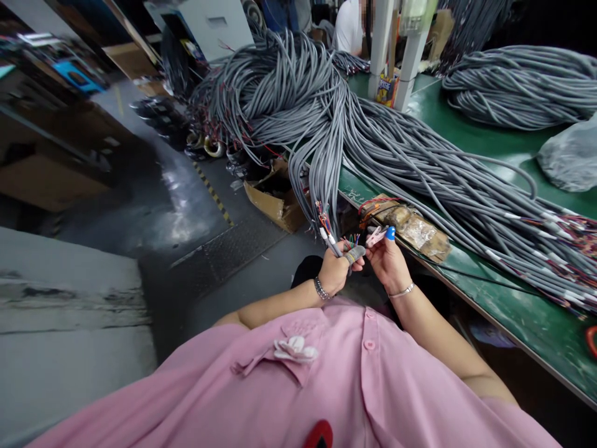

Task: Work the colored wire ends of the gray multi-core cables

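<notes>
My left hand (334, 272) is closed around a grey cable (333, 244) close to its end, where thin coloured wires (351, 240) fan out. A grey cloth cover (354, 254) sits on its thumb. Just to the right, my right hand (387, 264) pinches a small pale pink piece resembling a clip (375, 236); its exact kind is unclear. A blue cover (390, 233) caps a digit of that hand. The fingertips of both hands are close together, above the lap and beside the bench edge. Stripped cable ends (321, 218) hang just beyond my left hand.
Long grey cables (401, 149) lie in a thick bundle along the green bench (508, 280). A taped brown block (410, 227) rests near its edge. Another cable coil (522, 87) and a plastic bag (571, 155) lie at right. An open carton (275, 202) stands on the floor.
</notes>
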